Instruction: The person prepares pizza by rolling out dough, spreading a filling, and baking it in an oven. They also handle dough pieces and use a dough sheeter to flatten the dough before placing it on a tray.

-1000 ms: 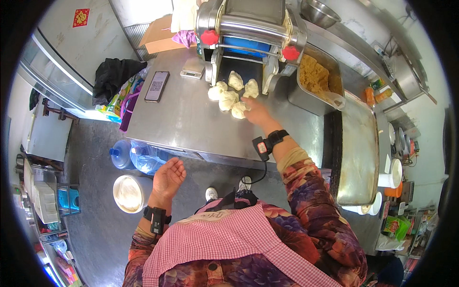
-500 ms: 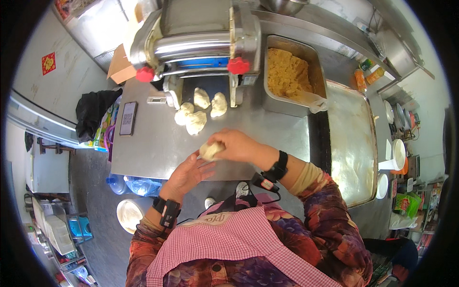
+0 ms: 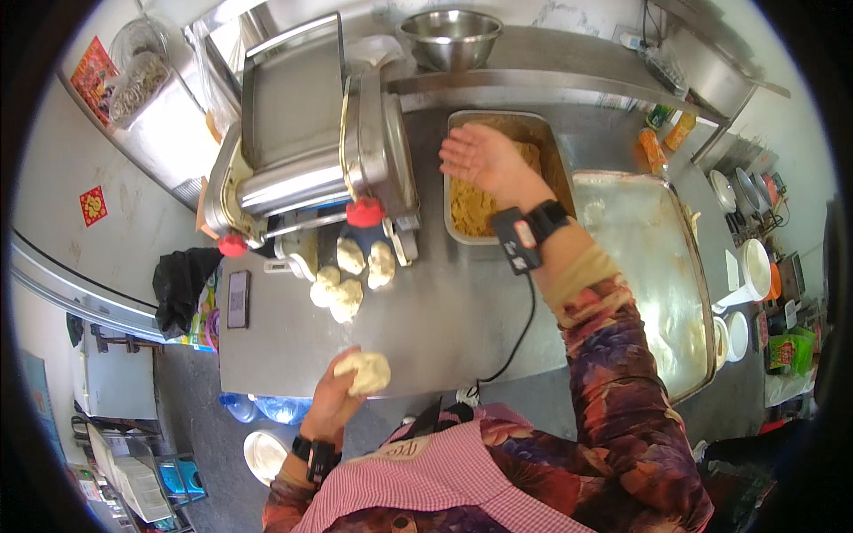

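My left hand (image 3: 332, 401) holds a pale, flattened lump of dough (image 3: 366, 374) above the front edge of the steel table. The dough rests across the fingers and looks soft and uneven. Farther off, my right hand (image 3: 490, 163) hovers over a deep metal pan (image 3: 455, 233) of crumbly yellow filling (image 3: 474, 210), its fingers stretched out and nothing visible in them. The hand and wrist hide part of the filling. Several dough lumps, among them a front one (image 3: 346, 303), lie together on the table below the roller machine (image 3: 293, 184).
A phone (image 3: 238, 299) lies at the table's left. Right of the pan is a large shallow tray (image 3: 641, 293). A steel bowl (image 3: 450, 40) stands on the back shelf. A black cable (image 3: 520, 342) hangs from my right wrist device. A white bucket (image 3: 266, 456) stands on the floor.
My right hand has let go of the dough lump and moved away and to the right, over the pan. The lump now rests in my left hand. The head view has shifted.
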`<action>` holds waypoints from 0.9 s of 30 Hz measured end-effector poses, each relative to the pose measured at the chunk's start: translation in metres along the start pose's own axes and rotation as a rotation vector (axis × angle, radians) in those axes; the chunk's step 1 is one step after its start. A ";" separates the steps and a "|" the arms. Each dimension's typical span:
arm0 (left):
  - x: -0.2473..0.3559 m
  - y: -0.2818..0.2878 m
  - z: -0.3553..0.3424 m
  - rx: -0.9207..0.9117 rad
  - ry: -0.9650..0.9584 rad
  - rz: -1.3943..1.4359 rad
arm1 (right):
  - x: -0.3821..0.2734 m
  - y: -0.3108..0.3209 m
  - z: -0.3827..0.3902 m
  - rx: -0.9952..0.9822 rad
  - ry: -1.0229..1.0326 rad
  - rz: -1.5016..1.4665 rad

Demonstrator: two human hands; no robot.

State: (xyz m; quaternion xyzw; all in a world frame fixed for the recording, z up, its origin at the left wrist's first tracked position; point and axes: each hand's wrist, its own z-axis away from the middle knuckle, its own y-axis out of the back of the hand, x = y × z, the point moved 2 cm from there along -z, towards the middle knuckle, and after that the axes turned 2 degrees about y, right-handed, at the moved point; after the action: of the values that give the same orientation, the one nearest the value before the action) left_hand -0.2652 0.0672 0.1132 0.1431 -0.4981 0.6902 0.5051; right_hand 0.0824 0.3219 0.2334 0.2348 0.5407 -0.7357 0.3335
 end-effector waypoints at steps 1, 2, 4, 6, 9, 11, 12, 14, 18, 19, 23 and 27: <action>-0.003 0.001 0.007 -0.031 -0.001 0.036 | 0.002 0.001 -0.017 -0.022 -0.046 0.040; -0.005 0.003 0.014 -0.078 -0.008 0.093 | 0.005 0.001 -0.033 0.001 -0.095 0.079; -0.009 0.006 0.023 -0.115 0.000 0.209 | 0.014 -0.003 -0.059 0.043 -0.172 0.146; -0.012 0.012 0.038 -0.094 0.029 0.330 | 0.025 -0.010 -0.077 0.078 -0.226 0.205; -0.020 0.021 0.053 0.076 0.058 0.457 | 0.037 -0.019 -0.089 0.041 -0.226 0.265; -0.024 0.025 0.062 0.086 0.021 0.431 | 0.044 -0.025 -0.093 -0.064 -0.249 0.283; -0.026 0.027 0.066 0.095 0.002 0.437 | 0.047 -0.029 -0.094 -0.133 -0.245 0.264; -0.029 0.031 0.072 0.104 -0.029 0.450 | 0.052 -0.032 -0.097 -0.214 -0.271 0.356; -0.032 0.038 0.076 0.091 -0.078 0.486 | 0.056 -0.032 -0.105 -0.223 -0.245 0.441; -0.032 0.039 0.076 0.081 -0.086 0.496 | 0.057 -0.031 -0.106 -0.245 -0.271 0.418; -0.028 0.035 0.069 0.073 -0.071 0.450 | 0.054 -0.029 -0.103 -0.334 -0.311 0.435; -0.012 0.025 0.059 0.046 -0.070 0.342 | 0.044 -0.033 -0.089 -0.232 -0.254 0.483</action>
State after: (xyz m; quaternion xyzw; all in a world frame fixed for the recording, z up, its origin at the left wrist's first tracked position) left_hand -0.2987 0.0122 0.1188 0.0919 -0.5167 0.7717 0.3592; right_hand 0.0270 0.4029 0.1960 0.2234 0.5035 -0.5918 0.5885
